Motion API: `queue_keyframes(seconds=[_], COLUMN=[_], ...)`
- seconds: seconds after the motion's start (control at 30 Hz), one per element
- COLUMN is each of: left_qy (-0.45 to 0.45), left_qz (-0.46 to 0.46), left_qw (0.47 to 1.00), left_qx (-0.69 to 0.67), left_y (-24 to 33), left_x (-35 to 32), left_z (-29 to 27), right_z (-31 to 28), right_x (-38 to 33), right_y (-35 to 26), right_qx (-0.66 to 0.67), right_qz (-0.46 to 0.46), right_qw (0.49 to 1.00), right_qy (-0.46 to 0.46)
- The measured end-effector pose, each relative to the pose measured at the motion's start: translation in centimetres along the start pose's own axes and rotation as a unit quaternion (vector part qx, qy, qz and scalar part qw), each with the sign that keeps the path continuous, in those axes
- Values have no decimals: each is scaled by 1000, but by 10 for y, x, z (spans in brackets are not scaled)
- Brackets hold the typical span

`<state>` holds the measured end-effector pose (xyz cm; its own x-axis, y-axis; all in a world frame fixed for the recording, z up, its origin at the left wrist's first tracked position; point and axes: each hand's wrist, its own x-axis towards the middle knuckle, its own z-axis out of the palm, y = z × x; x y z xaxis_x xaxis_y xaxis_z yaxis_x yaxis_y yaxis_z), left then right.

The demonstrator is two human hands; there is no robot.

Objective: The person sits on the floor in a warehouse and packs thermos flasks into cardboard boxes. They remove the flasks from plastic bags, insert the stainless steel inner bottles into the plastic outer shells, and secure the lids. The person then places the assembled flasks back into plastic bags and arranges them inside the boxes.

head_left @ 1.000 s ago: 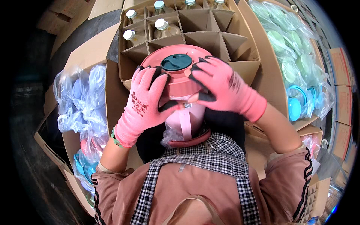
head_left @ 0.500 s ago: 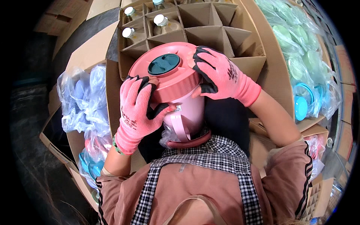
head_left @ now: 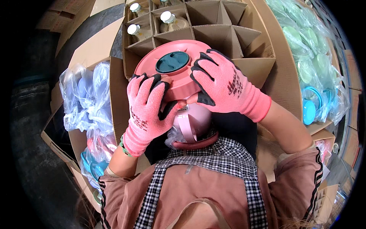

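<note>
A pale pink jug [head_left: 201, 115] with a handle stands between my legs, close to my checked apron. On top sits a wide coral-pink lid [head_left: 146, 62] with a dark green round cap [head_left: 172, 62] in its middle. My left hand [head_left: 148, 105], in a pink glove with black fingertips, grips the lid's near left edge, fingers on top and thumb below the rim. My right hand [head_left: 223, 82], gloved alike, holds the near right edge, its fingers bent over the top. Both thumbs nearly meet in front, above the handle. The joint under the lid is mostly hidden.
Ahead stands a cardboard box with dividers [head_left: 213, 30], holding several clear bottles with white caps [head_left: 167, 17]. Bagged purple pieces [head_left: 89, 91] lie in a box at left. Bagged green lids [head_left: 305, 38] and blue ones [head_left: 309, 110] are at right.
My right hand has slid from the lid's right side toward its near edge, bringing its thumb close to the left one. The lid appears slightly shifted to the right in view.
</note>
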<state>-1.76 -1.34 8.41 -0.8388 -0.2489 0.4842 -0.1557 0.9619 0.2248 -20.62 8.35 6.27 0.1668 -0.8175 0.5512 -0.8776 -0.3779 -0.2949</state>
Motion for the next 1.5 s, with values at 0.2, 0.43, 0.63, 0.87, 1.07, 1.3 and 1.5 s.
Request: queue_keyframes(seconds=[0.2,0.43,0.63,0.87,1.07,1.3,1.5], left_qy=[-66,-51,-21,-31,-4,9,-17], left_qz=[46,-60,-56,-32,-26,1,-29], left_qw=[987,977,960,978,993,997,986], left_qx=[-137,-196,-272,-205,-113,-71,-161], left_y=[-29,-65,-91,-73,-52,-50,-31], left_x=[1,-4,-6,-1,-4,-15,-5], left_z=[-20,-2,22,12,21,25,10], right_z=[-13,0,25,14,14,15,11], right_x=[8,-16,-25,-24,-1,1,-7], right_y=[9,60,72,56,22,8,50], right_qx=[87,116,100,84,56,2,389], right_qz=[25,30,46,61,30,48,263], right_qw=[994,991,994,995,998,999,876], right_qy=[-69,-53,-3,-13,20,2,112])
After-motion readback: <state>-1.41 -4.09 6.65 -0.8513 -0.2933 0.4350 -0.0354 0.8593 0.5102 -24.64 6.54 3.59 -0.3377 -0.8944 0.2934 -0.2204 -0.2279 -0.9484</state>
